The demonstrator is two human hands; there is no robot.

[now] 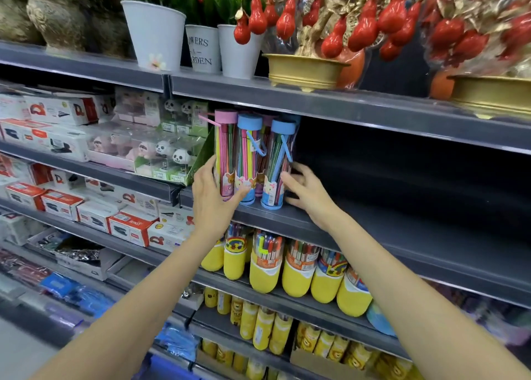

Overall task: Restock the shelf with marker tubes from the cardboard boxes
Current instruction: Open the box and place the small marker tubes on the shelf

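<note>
Several clear marker tubes stand upright at the left end of a dark grey shelf (pixel 388 236): a pink-capped tube (pixel 225 149), a blue-capped tube (pixel 247 155) beside it and another blue-capped tube (pixel 278 161) on the right, with more behind. My left hand (pixel 212 195) grips the base of the pink-capped tube, its thumb across the front of the neighbouring tube. My right hand (pixel 304 190) touches the lower right side of the right blue-capped tube with curled fingers. No cardboard box is in view.
White pots (pixel 156 34) and red ornament trees in gold bowls (pixel 304 69) stand on the shelf above. Panda figurines (pixel 172 149) and stapler boxes (pixel 57 112) fill the shelves to the left. Yellow-based marker tubs (pixel 296 276) line the shelf below. Right of the tubes the shelf is bare.
</note>
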